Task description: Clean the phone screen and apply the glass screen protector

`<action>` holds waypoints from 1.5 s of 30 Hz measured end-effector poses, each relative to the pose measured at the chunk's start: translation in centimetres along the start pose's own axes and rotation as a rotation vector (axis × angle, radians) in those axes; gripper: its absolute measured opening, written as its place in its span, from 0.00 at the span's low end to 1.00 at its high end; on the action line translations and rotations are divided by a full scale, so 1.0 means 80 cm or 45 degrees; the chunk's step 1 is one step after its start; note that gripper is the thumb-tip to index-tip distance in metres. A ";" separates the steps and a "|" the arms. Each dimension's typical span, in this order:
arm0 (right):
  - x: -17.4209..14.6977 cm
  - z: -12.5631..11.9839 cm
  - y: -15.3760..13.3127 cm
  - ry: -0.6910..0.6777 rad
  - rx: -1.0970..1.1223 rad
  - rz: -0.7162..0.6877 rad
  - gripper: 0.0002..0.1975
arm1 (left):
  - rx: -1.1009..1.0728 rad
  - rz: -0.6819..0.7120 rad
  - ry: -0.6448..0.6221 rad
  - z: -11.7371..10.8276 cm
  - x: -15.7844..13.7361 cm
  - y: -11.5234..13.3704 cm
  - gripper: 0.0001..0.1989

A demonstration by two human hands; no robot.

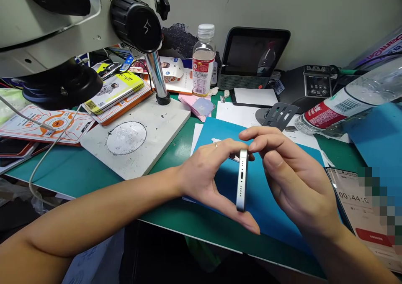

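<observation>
A smartphone (242, 179) is held on edge above a blue mat (266, 204), its silver bottom side with the charging port and speaker holes facing me. My left hand (216, 167) grips it by its edges, thumb beneath and fingers at the top; a ring shows on one finger. Close by on the right, my right hand (292, 175) has its fingers loosely bent, with fingertips at the phone's upper corner. Its thumb is apart from the fingers, and I see nothing held in it.
A microscope (135, 22) on a white base (163, 137) stands left. Behind are a clear bottle (203, 62), a dark-screened tablet (253, 58) and a black device (306, 85). A bottle (345, 102) lies right, above another phone (354, 204) showing a timer. Boxes (122, 91) lie left.
</observation>
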State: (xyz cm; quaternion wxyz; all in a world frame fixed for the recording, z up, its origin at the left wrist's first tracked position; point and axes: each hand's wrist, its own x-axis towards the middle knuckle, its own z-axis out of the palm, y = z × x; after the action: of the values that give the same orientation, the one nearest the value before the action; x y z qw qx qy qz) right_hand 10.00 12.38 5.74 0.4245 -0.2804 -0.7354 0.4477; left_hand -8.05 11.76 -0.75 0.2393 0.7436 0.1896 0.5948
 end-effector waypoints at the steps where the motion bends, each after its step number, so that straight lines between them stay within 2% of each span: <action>1: 0.001 0.000 0.000 -0.003 0.010 0.004 0.07 | -0.001 0.003 0.005 0.000 0.000 0.000 0.51; 16: 0.003 -0.002 -0.004 -0.033 0.204 0.173 0.07 | 0.073 0.124 0.019 -0.001 0.004 -0.001 0.49; 31: 0.008 -0.004 -0.006 -0.116 0.338 0.213 0.09 | 0.067 0.073 -0.045 -0.003 0.001 0.001 0.54; 40: 0.009 -0.004 -0.002 -0.110 0.478 0.276 0.08 | 0.058 0.059 -0.039 -0.002 0.000 0.002 0.50; 45: 0.011 -0.005 -0.001 -0.114 0.544 0.288 0.09 | 0.043 0.021 -0.037 0.000 -0.007 -0.005 0.55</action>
State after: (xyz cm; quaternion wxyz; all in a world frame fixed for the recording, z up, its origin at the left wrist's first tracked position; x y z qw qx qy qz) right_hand 9.92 13.21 6.23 0.3883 -0.2447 -0.6060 0.6497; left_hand -8.17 11.80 -1.44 0.2245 0.7576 0.1898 0.5828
